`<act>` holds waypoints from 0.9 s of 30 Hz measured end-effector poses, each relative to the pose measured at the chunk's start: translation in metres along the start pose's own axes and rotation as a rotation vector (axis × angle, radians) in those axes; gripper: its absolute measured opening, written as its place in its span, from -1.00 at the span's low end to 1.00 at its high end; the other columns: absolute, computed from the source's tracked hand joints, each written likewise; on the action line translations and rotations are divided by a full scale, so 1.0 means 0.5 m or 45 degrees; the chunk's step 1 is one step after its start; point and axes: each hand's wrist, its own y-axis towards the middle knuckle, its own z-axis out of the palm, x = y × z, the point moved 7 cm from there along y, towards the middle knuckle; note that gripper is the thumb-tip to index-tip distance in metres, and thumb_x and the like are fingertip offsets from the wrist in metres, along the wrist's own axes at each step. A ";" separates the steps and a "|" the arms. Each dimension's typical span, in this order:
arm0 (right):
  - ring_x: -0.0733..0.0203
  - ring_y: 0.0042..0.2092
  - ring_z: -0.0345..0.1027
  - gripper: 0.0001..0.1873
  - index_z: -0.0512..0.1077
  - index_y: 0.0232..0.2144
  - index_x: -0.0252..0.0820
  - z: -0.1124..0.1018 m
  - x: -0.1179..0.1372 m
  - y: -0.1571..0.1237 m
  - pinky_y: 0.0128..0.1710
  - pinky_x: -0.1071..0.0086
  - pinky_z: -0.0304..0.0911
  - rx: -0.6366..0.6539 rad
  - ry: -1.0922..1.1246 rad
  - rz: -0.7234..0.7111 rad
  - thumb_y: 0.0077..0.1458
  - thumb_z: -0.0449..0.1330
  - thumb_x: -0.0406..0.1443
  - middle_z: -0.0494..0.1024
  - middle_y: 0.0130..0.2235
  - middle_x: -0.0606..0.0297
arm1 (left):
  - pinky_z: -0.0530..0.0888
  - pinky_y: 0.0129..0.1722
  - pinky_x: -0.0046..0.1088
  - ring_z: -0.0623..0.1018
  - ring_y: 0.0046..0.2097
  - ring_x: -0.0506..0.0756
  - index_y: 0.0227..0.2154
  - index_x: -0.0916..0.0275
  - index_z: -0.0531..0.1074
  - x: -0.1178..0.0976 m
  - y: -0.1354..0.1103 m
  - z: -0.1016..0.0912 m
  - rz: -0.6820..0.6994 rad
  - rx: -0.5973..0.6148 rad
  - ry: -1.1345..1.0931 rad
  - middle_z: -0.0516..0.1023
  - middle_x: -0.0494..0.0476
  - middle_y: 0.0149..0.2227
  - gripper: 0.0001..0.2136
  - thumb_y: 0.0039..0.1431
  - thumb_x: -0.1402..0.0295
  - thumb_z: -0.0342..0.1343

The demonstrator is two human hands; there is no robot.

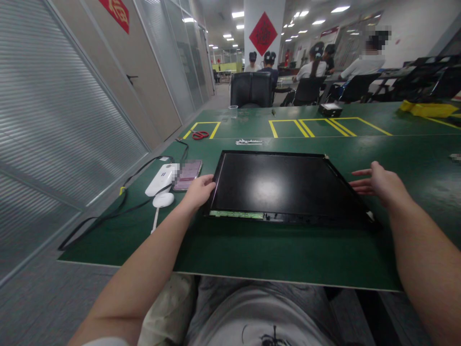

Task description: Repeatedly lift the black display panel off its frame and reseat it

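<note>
A black flat display panel (pixel 273 185) lies before me on the green table (pixel 288 254), its glossy face up and reflecting light. A green circuit strip (pixel 236 215) runs along part of its near edge. My left hand (pixel 200 191) grips the panel's left edge, thumb near the top and the other fingers partly hidden. At the right edge, my right hand (pixel 382 183) is open with its fingers stretched toward the frame; the fingertips are at the edge, and I cannot tell whether they touch.
Left of the panel lie a phone (pixel 188 175), a white device (pixel 161 179), a round white piece (pixel 163 200) and a black cable (pixel 118 211). Beyond are red-handled scissors (pixel 200 135), small white parts (pixel 249 142), a plastic cup (pixel 233 111) and a black box (pixel 330 110). Several people sit farther back.
</note>
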 end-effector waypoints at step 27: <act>0.29 -0.53 0.40 -0.60 0.50 -0.23 -0.25 -0.004 -0.029 0.058 -0.56 0.50 0.30 -0.039 -0.182 -0.105 0.27 -0.05 -0.14 0.59 -0.40 0.07 | 0.57 -0.41 -0.37 0.64 -0.39 0.13 0.16 0.15 0.40 0.016 -0.021 0.045 -0.369 0.050 -0.574 0.68 0.14 -0.26 -0.51 0.15 0.31 0.27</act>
